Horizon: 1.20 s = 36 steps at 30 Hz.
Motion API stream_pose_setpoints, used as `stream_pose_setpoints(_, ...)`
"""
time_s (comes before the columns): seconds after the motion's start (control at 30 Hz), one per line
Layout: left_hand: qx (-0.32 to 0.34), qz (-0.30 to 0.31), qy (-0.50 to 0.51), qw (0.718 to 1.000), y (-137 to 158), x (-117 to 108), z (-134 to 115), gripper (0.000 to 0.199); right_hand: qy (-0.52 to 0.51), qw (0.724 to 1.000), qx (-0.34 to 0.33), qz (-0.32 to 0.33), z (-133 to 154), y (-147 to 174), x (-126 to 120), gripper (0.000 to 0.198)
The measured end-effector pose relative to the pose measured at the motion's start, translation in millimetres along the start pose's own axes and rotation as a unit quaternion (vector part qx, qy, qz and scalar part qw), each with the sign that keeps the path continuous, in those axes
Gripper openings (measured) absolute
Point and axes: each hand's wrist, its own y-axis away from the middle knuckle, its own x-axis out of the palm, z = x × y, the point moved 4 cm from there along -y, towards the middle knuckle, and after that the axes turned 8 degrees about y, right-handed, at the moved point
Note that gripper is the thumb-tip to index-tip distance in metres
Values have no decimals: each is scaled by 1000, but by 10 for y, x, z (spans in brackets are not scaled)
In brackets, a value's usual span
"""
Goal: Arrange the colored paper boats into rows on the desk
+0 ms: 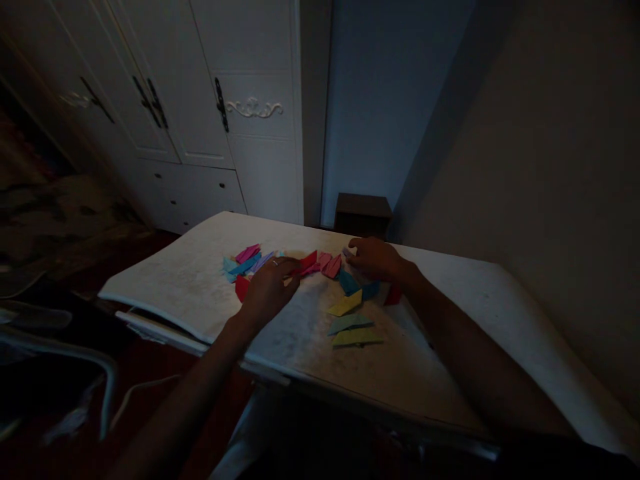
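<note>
My left hand [270,287], with a ring on one finger, reaches over the table. Its fingers are stretched out and touch a red folded paper piece [309,260], with the thumb apart. My right hand [374,259] pinches a small pale purple folded paper piece [347,254] at the fingertips. Between the hands lies a pink folded paper piece [330,265]. Near my right wrist are a teal piece [349,283] and a red piece [393,294]. Closer to me lie a yellow piece [346,304], a pale green piece [350,323] and a yellow-green piece [358,337].
Left of my left hand is a cluster of blue, magenta and purple folded papers [245,261]. The pieces lie on a white table [175,280] with a partly open drawer [160,328]. Behind stand a white wardrobe [260,167] and a dark small cabinet [363,205].
</note>
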Motion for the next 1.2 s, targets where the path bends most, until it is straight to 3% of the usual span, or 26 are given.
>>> stream_pose_setpoints(0.13, -66, 23, -55, 996, -334, 84, 228, 29, 1, 1000, 22, 2, 5, 8, 48, 42)
stream_pose_setpoints(0.3, -87, 70, -77, 991, -427, 197, 207, 34, -15, 1000, -6, -1, -66, -15, 16, 44)
stream_pose_setpoints(0.43, -30, 80, -49, 995, -332, 173, 113, 32, -48, 998, -36, 25, -75, -5, -54, 46)
stream_pose_setpoints(0.57, 62, 138, -36, 988, -233, 200, 112, 33, -62, 991, -84, 88, -43, 90, -72, 56)
stream_pose_setpoints(0.7, 80, 178, -35, 980, -115, 219, 186, 26, -56, 978, -159, 125, 62, 201, -58, 62)
stream_pose_setpoints(0.9, 105, 166, 2, 981, 87, 29, 142, 26, 3, 976, -159, 145, 258, 263, 4, 69)
stream_pose_setpoints(1.07, 40, 101, -36, 993, 184, -127, 288, 41, -10, 974, -179, 142, 350, 273, 49, 73)
stream_pose_setpoints(1.2, 7, 49, -87, 995, 219, -179, 469, 44, -32, 975, -193, 105, 447, 267, 33, 60)
